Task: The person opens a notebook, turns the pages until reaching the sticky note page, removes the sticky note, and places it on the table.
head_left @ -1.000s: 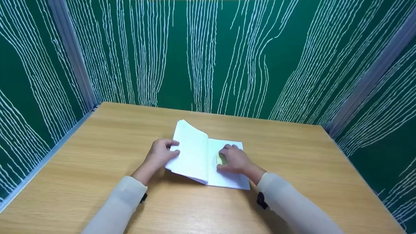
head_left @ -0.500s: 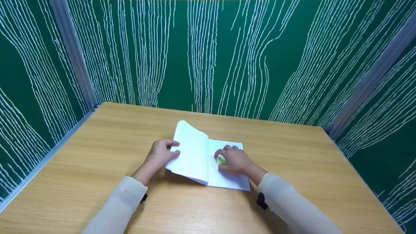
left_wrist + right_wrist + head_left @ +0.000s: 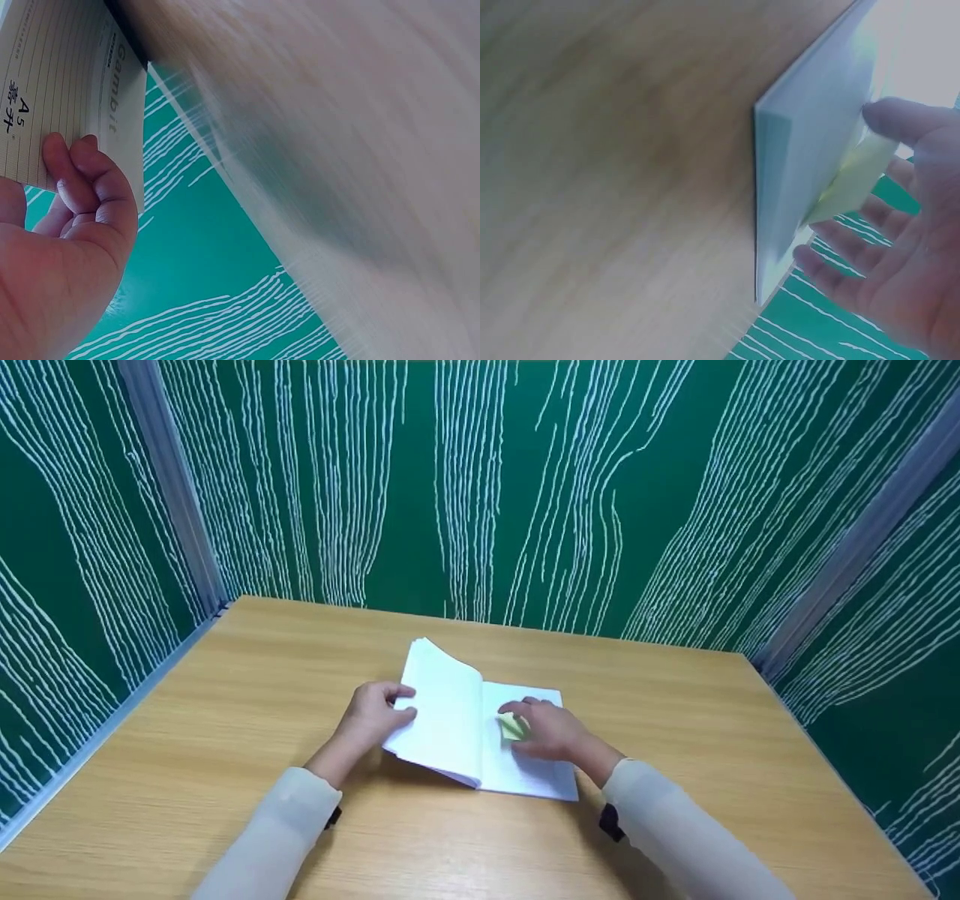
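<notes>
While the notebook (image 3: 480, 727) lies open near the middle of the worktop (image 3: 225, 750), I see a small yellow-green slip of paper (image 3: 513, 727) resting on its right-hand page, close to the spine. My right hand (image 3: 551, 731) lies over that slip, its fingers (image 3: 900, 124) nearly straight and spread, one tip pressing on the slip's edge; they curl round nothing, which I judge keeps the slip flat against the page. My left hand (image 3: 371, 716) grips the raised left stack of pages at its outer edge, thumb on top and fingers (image 3: 79, 176) curled under against the lined cover, so the pages stand tilted and the gap stays open. Both sleeves (image 3: 660, 825) reach in from the near edge. Green panels (image 3: 525, 487) streaked with white lines wall the worktop on three sides.
</notes>
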Tool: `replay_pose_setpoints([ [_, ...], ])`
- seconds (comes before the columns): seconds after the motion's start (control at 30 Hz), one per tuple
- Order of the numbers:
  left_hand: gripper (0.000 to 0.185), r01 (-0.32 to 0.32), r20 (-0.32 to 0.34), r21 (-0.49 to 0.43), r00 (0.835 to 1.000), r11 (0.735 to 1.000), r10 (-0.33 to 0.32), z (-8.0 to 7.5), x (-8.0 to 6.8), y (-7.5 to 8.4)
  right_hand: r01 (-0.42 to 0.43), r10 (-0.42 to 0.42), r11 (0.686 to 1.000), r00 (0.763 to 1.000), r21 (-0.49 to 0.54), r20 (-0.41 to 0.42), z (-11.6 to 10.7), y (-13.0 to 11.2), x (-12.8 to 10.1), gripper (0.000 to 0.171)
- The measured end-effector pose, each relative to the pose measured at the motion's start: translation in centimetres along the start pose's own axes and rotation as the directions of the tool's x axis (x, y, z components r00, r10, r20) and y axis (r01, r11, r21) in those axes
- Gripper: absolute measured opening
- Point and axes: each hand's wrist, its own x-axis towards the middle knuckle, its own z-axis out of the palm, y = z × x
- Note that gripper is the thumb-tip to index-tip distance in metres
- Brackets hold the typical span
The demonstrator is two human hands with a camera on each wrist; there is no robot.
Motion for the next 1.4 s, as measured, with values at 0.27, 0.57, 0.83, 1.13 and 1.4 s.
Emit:
replay_pose_setpoints([
  [0.27,0.029,-0.029,0.013,0.016,1.000,0.999,0.029,0.0,-0.1,-0.1,0.059,-0.049,0.997,0.985,0.056,-0.167,0.0,0.4,-0.3,0.021],
  [0.57,0.029,-0.071,-0.001,0.047,0.997,0.996,0.071,0.1,-0.2,-0.1,0.082,-0.056,0.992,0.965,0.092,-0.256,-0.5,1.0,-0.8,0.021],
  [0.83,0.030,-0.049,-0.003,0.045,0.999,0.998,0.049,0.2,-0.1,-0.1,0.089,-0.030,0.983,0.938,0.159,-0.345,-1.5,1.9,-1.4,0.020],
  [1.13,0.033,0.000,0.015,0.047,1.000,0.999,-0.001,0.1,-0.1,0.1,0.043,-0.013,0.996,0.937,0.079,-0.348,-2.7,4.8,-2.4,0.022],
  [1.4,0.036,-0.002,0.047,0.098,0.999,0.995,-0.003,-0.1,-0.3,0.1,0.049,-0.076,0.996,0.916,-0.078,-0.393,-2.7,8.3,-3.5,0.021],
])
